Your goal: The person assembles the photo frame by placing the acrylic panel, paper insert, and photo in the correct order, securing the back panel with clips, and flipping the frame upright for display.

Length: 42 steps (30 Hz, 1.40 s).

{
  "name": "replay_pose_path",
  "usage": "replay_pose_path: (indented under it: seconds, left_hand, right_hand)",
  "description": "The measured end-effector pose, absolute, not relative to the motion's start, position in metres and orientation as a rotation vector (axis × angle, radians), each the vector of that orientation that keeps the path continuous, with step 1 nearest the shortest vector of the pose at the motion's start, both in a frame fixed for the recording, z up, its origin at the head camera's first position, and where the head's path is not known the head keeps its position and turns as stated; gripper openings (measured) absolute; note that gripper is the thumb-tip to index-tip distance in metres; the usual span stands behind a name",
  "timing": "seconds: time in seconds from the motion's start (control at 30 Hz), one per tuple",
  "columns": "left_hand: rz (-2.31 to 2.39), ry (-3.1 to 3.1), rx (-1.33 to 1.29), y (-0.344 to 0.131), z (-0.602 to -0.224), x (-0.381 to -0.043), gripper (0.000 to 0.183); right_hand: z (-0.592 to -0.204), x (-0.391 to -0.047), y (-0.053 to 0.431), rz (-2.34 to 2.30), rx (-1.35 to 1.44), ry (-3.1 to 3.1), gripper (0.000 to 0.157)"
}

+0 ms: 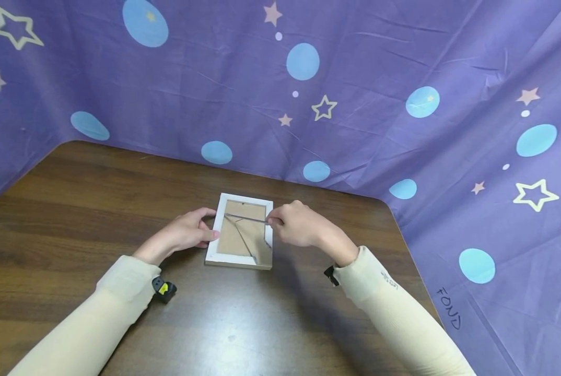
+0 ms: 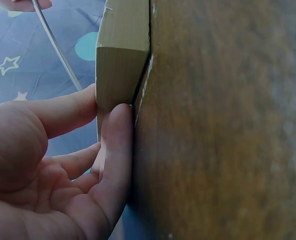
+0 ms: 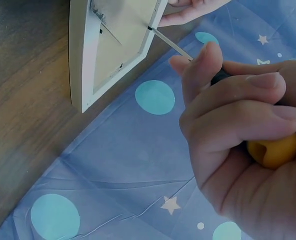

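Observation:
A white picture frame (image 1: 233, 258) lies back side up on the table, showing its tan backing board (image 1: 229, 243). At the frame's left side, my left hand (image 1: 186, 232) holds the edge, thumb and fingers against the wooden rim in the left wrist view. My right hand (image 1: 299, 224) grips a screwdriver (image 1: 247, 218) whose yellow and black handle (image 3: 275, 150) is partly covered by the curled fingers. Its thin metal shaft slants across the board, and the tip meets a small dark tab (image 3: 150, 28) at the inner edge of the left rim.
The brown wooden table (image 1: 97, 209) reaches back to a purple curtain (image 1: 243, 78) with stars and blue ovals, which also rises along both sides. Black bands sit at both wrists, by the cream sleeves (image 1: 88, 324).

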<state>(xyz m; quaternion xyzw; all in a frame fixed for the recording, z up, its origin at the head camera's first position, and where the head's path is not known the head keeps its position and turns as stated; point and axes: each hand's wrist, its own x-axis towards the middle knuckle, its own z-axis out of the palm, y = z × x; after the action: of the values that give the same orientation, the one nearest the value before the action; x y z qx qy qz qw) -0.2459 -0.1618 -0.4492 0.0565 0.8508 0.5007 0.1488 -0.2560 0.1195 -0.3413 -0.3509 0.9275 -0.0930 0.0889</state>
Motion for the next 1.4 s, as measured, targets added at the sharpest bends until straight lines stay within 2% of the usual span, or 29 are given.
replay_pose_path:
  seconds: [0.63, 0.83, 1.17, 1.33, 1.4]
  left_hand:
    - [1.442, 2.452, 0.175, -0.16, -0.449, -0.245, 0.074]
    - [1.443, 2.448, 0.172, -0.16, -0.45, -0.246, 0.075]
    - [1.451, 2.435, 0.162, -0.158, -0.449, -0.248, 0.076]
    - [1.447, 2.431, 0.149, -0.159, -0.448, -0.248, 0.076]
    - [1.443, 2.428, 0.145, -0.159, -0.448, -0.248, 0.075]
  right_hand:
    - [-0.332, -0.258, 0.111, -0.199, -1.006, 2.737, 0.034]
    - [-0.316, -0.26, 0.097, -0.103, -0.878, 2.711, 0.032]
    - [-0.281, -0.275, 0.061, 0.218, -0.788, 2.562, 0.038]
    - [-0.264, -0.286, 0.04, 0.236, -0.665, 2.512, 0.024]
    - [-0.257, -0.29, 0.035, 0.196, -0.595, 2.489, 0.023]
